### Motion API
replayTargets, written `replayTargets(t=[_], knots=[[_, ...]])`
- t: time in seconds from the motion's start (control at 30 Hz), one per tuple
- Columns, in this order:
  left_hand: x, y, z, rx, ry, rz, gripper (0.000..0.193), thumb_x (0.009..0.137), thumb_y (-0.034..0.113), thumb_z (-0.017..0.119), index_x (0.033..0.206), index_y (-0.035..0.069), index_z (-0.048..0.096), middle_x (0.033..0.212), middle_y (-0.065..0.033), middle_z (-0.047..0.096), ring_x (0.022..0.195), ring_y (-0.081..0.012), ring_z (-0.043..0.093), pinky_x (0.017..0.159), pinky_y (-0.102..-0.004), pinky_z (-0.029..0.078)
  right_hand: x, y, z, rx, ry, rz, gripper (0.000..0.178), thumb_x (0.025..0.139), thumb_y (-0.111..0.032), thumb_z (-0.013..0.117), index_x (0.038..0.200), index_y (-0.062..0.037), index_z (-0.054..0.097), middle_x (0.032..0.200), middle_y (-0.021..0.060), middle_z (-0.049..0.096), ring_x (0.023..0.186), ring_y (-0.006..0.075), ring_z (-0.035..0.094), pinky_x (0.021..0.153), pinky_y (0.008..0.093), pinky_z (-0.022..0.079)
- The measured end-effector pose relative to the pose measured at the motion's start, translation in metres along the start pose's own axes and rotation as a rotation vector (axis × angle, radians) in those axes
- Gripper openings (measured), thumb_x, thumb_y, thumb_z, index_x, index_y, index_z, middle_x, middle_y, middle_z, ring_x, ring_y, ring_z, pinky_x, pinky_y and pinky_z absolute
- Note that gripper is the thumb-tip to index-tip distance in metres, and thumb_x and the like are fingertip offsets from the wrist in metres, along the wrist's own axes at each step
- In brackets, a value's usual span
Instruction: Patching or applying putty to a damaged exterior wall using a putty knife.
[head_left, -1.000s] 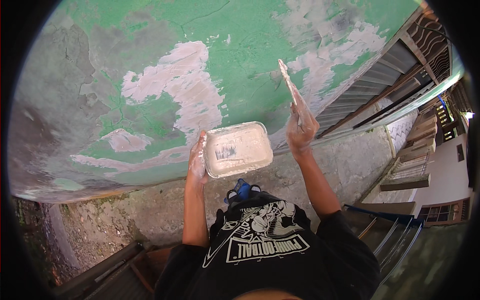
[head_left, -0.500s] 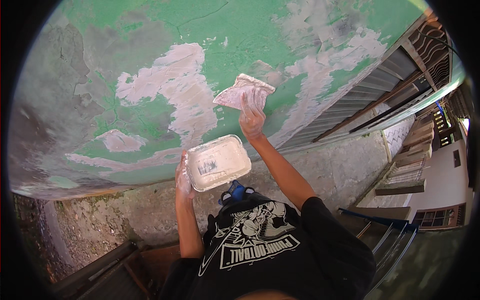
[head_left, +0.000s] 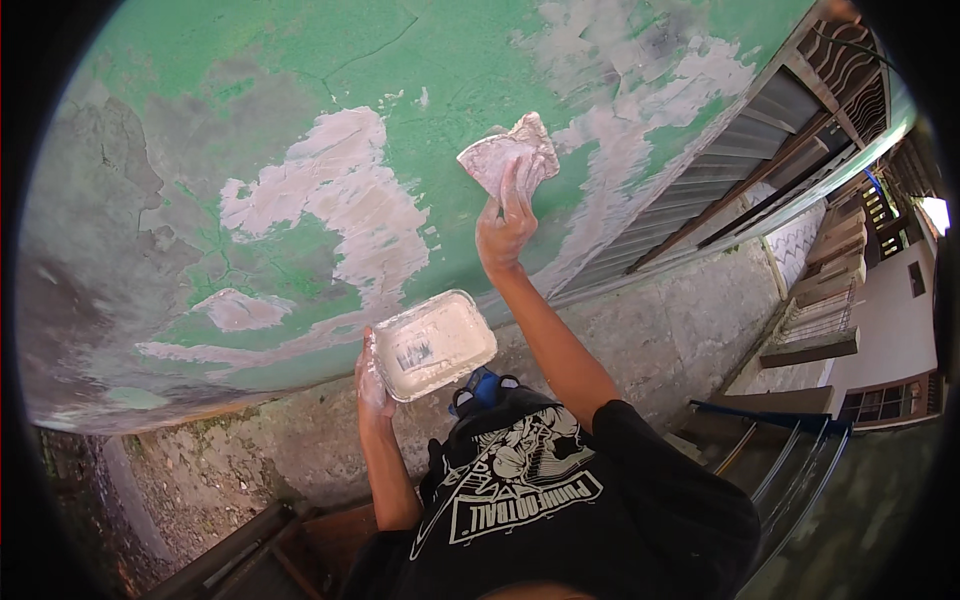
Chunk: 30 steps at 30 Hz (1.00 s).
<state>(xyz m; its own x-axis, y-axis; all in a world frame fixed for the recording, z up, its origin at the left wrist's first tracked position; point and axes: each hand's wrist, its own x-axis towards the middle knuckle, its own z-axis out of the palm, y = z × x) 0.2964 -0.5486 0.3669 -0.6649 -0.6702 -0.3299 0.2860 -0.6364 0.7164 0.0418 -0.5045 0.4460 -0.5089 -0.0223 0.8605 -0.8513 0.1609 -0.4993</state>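
In my right hand [head_left: 507,230] is a putty spreader [head_left: 508,158], a flat, roughly triangular blade thickly smeared with whitish filler. My fingers are pressed along its face, and its wide edge points up over the green wall [head_left: 440,170]; whether it touches the wall I cannot tell. Lower and to the left, my left hand [head_left: 372,385] grips the side of a shallow rectangular tub [head_left: 440,380]. Pale filler coats the tub's inside and rim, with a greyish patch on its bottom. Both hands are dusted white. Rough patches of filler [head_left: 345,190] cover parts of the wall.
Grey louvred slats [head_left: 720,165] are at the wall's right side. Below the wall runs a concrete ground strip [head_left: 640,320]. A blue-topped metal rack [head_left: 780,430] stands at lower right, and dark wooden boards [head_left: 270,550] lie at lower left.
My right hand has moved up the wall and turned the spreader so its edge tilts differently. The tub stays in my left hand, slightly lower in view.
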Motion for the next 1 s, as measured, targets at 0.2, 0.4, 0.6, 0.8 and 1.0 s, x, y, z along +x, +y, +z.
replayTargets(t=[0.2,0.4,0.6,0.8,1.0], knots=[[0.006,0.001,-0.003,0.019,-0.022,-0.068,0.056,0.098,0.045,0.048,0.125,-0.005,0.05,0.114,-0.0159,0.062,0.097,-0.0233,0.065,0.084,-0.0367,0.055,-0.056,0.01,-0.013,0.002,-0.236,-0.232,0.052,0.072,0.014,0.051,0.123,0.0029,0.06,0.126,0.0227,0.058,0.126,0.0411,0.048,0.109,0.0483,0.035],[0.004,-0.007,-0.014,0.115,-0.048,-0.051,0.055,0.097,0.045,0.051,0.121,-0.005,0.053,0.11,-0.0148,0.063,0.094,-0.0216,0.065,0.081,-0.0357,0.056,0.004,0.01,-0.076,0.057,-0.209,-0.434,0.055,0.067,0.013,0.053,0.119,0.0002,0.063,0.123,0.019,0.061,0.12,0.0373,0.055,0.102,0.0443,0.045],[-0.003,-0.013,-0.013,0.113,-0.024,-0.106,0.054,0.097,0.045,0.05,0.119,-0.005,0.054,0.108,-0.0143,0.064,0.092,-0.0216,0.066,0.081,-0.0358,0.056,0.049,0.014,-0.064,-0.135,-0.407,-0.579,0.055,0.066,0.008,0.055,0.12,-0.0027,0.064,0.122,0.0157,0.062,0.118,0.0363,0.057,0.098,0.0425,0.048],[-0.007,-0.023,-0.028,0.025,0.017,-0.051,0.053,0.098,0.044,0.05,0.119,-0.004,0.054,0.109,-0.0136,0.064,0.094,-0.021,0.065,0.083,-0.0356,0.055,0.0,0.088,-0.069,-0.176,-0.582,-0.638,0.054,0.067,0.005,0.055,0.119,-0.0033,0.064,0.123,0.0155,0.062,0.118,0.0352,0.057,0.097,0.0417,0.048],[0.0,-0.036,-0.041,0.017,0.068,-0.047,0.051,0.098,0.043,0.05,0.12,-0.003,0.054,0.11,-0.0129,0.064,0.096,-0.0199,0.064,0.084,-0.0339,0.054,0.002,0.072,-0.096,-0.105,-0.538,-0.66,0.049,0.066,0.005,0.057,0.113,-0.0026,0.067,0.119,0.0155,0.064,0.115,0.0344,0.059,0.095,0.0413,0.05]])
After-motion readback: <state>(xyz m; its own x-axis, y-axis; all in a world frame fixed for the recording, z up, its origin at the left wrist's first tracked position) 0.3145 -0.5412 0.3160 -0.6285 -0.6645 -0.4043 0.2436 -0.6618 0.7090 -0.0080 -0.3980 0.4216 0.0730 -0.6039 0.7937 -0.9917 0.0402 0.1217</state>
